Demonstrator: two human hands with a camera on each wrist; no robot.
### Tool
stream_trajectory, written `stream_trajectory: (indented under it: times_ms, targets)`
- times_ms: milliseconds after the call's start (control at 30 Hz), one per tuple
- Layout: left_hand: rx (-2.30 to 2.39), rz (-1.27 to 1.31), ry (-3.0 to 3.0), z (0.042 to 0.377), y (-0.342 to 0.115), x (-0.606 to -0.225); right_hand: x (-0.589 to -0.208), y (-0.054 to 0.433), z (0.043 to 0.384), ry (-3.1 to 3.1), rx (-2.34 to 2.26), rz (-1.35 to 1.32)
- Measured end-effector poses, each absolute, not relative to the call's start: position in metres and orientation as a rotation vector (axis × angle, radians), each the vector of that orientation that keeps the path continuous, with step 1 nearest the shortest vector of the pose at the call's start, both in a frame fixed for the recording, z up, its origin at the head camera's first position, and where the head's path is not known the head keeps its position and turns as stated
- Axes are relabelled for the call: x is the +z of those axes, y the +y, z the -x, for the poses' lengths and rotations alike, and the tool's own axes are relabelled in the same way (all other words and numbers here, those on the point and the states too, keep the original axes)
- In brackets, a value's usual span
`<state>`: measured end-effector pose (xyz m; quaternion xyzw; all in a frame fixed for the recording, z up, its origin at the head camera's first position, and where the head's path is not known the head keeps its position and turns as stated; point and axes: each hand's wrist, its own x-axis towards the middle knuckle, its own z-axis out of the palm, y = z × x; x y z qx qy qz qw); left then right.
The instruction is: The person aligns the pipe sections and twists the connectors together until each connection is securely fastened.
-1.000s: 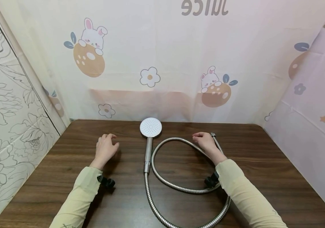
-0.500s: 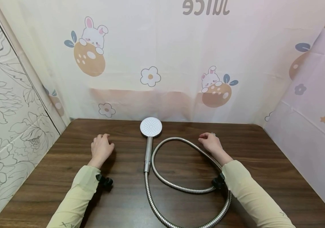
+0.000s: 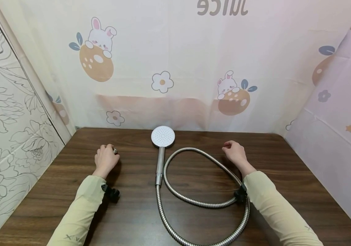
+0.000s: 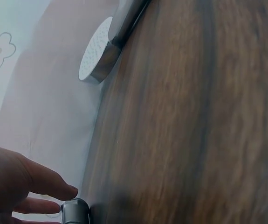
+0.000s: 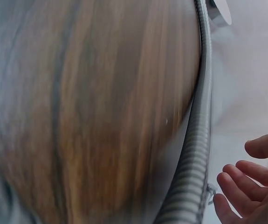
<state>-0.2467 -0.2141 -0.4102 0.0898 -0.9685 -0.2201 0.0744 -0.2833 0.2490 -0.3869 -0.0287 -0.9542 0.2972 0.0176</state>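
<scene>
1. The left hand [image 3: 106, 159] is hovering low near ten o'clock on the surface [image 3: 132, 212], thumb and a finger lying right by a small dark metal piece [image 4: 76, 212]; whether that grip is clamping on it, I cannot tell.
2. The right hand [image 3: 236, 153] is hanging loose at two o'clock, its thumb and fingers standing apart.
3. Between them the shower head [image 3: 163, 136] is lying spray side up near twelve o'clock, its handle [image 3: 160, 165] pointing toward six.
4. The metal hose [image 3: 212, 206] is running on from the handle, looping round toward four o'clock and passing near the right wrist.
5. Beyond, at twelve, a rabbit-print cloth [image 3: 194, 51] is hanging.
</scene>
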Motion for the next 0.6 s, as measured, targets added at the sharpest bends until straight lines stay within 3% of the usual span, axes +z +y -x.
stream_trajectory:
  times_ms: [600]
  targets:
    - [-0.693, -0.253, -2.917, 0.257, -0.228, -0.418, -0.390, 0.268, 0.290, -2.983, 0.911, 0.219]
